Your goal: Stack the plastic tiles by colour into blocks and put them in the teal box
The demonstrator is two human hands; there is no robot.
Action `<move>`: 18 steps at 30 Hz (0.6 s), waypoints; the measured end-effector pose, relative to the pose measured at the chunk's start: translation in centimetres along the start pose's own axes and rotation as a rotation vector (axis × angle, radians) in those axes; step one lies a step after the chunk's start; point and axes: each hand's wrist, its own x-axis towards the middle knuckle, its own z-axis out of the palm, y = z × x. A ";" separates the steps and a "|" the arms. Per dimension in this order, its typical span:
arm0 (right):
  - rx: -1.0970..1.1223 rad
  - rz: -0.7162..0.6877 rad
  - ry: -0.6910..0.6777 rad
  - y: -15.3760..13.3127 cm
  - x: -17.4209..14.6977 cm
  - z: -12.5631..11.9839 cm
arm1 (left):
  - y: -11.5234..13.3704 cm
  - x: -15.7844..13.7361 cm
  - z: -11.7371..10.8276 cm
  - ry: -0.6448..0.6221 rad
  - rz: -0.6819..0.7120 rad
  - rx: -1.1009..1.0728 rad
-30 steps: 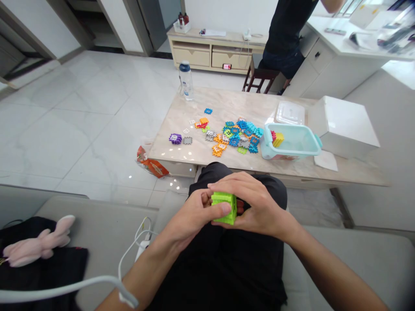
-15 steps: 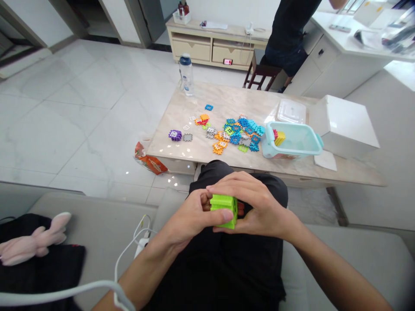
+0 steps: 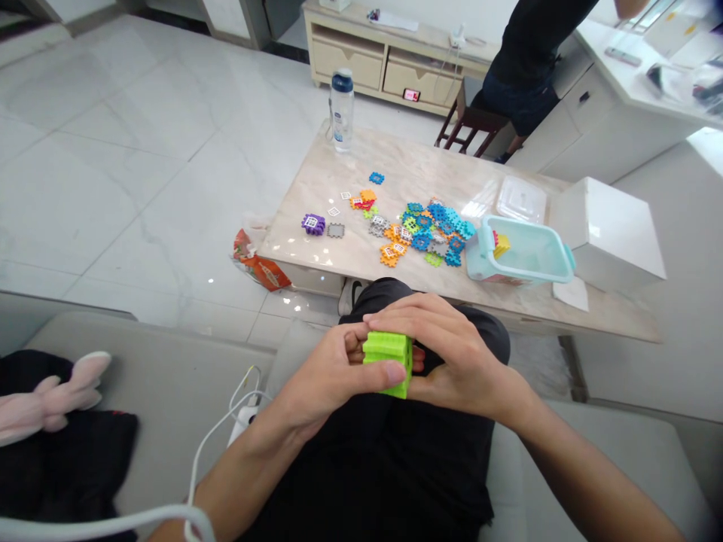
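Note:
Above my lap, both hands are closed around a stack of lime-green plastic building tiles (image 3: 385, 348) with notched edges. My left hand (image 3: 333, 369) grips it from the left, the thumb laid across its near face. From the right, my right hand (image 3: 446, 350) curves over it, with fingers along the top and the thumb below. The fingertips behind the stack are partly hidden. Beyond my knees, a pile of blue, orange, grey and green tiles (image 3: 421, 239) lies on the table, and a purple tile stack (image 3: 313, 223) sits farther left beside a grey tile (image 3: 336, 230).
The marble-topped table (image 3: 305, 173) carries a water bottle (image 3: 342, 111), a light-blue bin (image 3: 523, 252) with a few tiles inside, and a white box (image 3: 618, 233). A person (image 3: 531, 68) is near the far counter. A white cable (image 3: 195, 467) runs beside my left arm.
The camera view has shifted, so the table and its things appear slightly farther right. Both hands keep hold of the green stack; my right thumb has moved a little.

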 end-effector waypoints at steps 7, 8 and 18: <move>0.011 -0.014 -0.052 0.5 1.6 0.9 | 0.4 0.1 -1.6 0.012 0.012 -0.043; 0.006 -0.016 -0.060 0.6 1.8 1.0 | 0.6 0.0 -1.8 0.012 0.013 -0.048; -0.035 -0.020 -0.080 1.1 3.6 0.8 | 2.2 -0.2 -2.8 0.047 0.006 -0.062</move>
